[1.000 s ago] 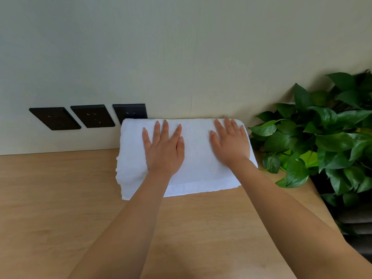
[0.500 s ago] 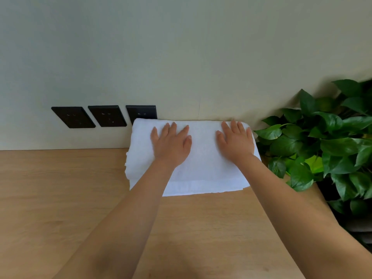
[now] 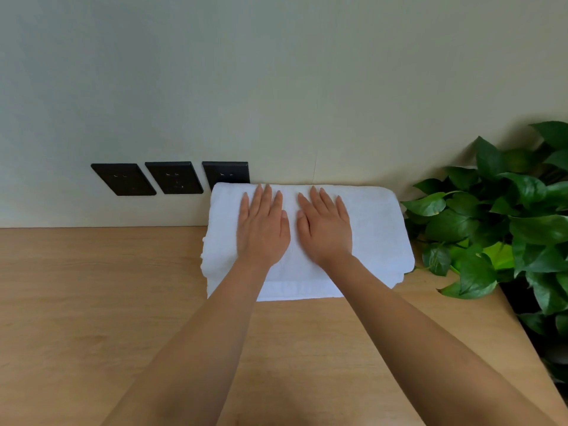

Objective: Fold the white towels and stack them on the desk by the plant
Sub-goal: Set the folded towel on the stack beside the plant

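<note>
Ok so here's where I'm at. The folded white towel [image 3: 372, 232] sits straight ahead of me at the back of the desk [image 3: 92, 302], its far edge right up against the wall [image 3: 276, 87]. Its long side runs left to right, parallel to the wall. The plant [image 3: 498, 222] is just beside its right end, and the nearest leaves look almost on the fabric. Three black outlets [image 3: 173, 178] are on the wall off to the left, and the towel's back left corner covers the bottom of the last one.

Both hands are flat on top with nothing held, fingers straight and pointing at the wall. My left hand [image 3: 262, 232] and right hand [image 3: 325, 230] are side by side, thumbs nearly touching, a touch left of the towel's middle.

That's the bit that matters, I reckon. If I smooth it out, the sweep goes along the long side, each hand heading to its own end. The right hand has more towel to cover and ends up next to the leaves, so that's the side to watch.

The left edge looks bumpy and layered, and a lower layer pokes out along the front. Can't tell if it's one towel or several under there.
</note>
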`<state>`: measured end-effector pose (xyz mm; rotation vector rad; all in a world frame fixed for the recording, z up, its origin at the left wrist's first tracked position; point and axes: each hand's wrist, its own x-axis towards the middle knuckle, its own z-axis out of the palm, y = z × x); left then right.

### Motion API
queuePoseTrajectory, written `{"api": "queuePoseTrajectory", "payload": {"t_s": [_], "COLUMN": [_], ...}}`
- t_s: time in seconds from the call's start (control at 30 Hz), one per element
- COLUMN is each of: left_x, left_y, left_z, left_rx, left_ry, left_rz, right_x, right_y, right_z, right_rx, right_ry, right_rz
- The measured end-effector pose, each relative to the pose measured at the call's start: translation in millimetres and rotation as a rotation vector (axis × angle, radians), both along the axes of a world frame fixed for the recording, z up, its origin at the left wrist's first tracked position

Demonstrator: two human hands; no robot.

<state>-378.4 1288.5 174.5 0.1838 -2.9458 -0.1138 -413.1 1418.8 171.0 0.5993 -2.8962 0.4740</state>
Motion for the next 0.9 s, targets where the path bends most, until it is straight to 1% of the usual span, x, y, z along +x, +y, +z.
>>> {"api": "queuePoseTrajectory", "payload": {"t_s": [0.13, 0.23, 0.3, 0.37, 0.43, 0.5, 0.53, 0.63, 0.8, 0.9], "left_x": [-5, -9, -12, -11, -3, 8, 11, 18, 20, 16], "left_y": [2, -3, -17, -39, -59, -74, -79, -84, -86, -89], "left_z": [-2, 1, 6, 11, 12, 9, 8, 5, -8, -11], "left_rx": [0.004, 0.055, 0.074, 0.109, 0.081, 0.035, 0.050, 0.209, 0.419, 0.464], "left_ry": [-0.074, -0.115, -0.135, -0.135, -0.119, -0.091, -0.069, -0.060, -0.086, -0.134], "left_rz": [0.020, -0.008, -0.080, -0.198, -0.273, -0.243, -0.194, -0.066, -0.050, -0.040], "right_x": [-1, -1, -1, -1, 0, 1, 1, 1, 2, 2], "right_y": [-2, -3, -2, -1, -1, -1, -1, -1, -2, -2], "right_z": [-6, -6, -6, -6, -5, -5, -5, -5, -7, -7], "right_rx": [-0.003, -0.022, -0.036, -0.041, -0.042, -0.044, -0.045, -0.040, -0.019, 0.002], "right_ry": [0.011, 0.007, 0.013, 0.007, 0.010, 0.010, 0.007, 0.001, 0.020, 0.011], "right_rz": [-0.015, -0.022, -0.017, -0.013, -0.013, -0.015, -0.015, -0.005, 0.005, 0.006]}}
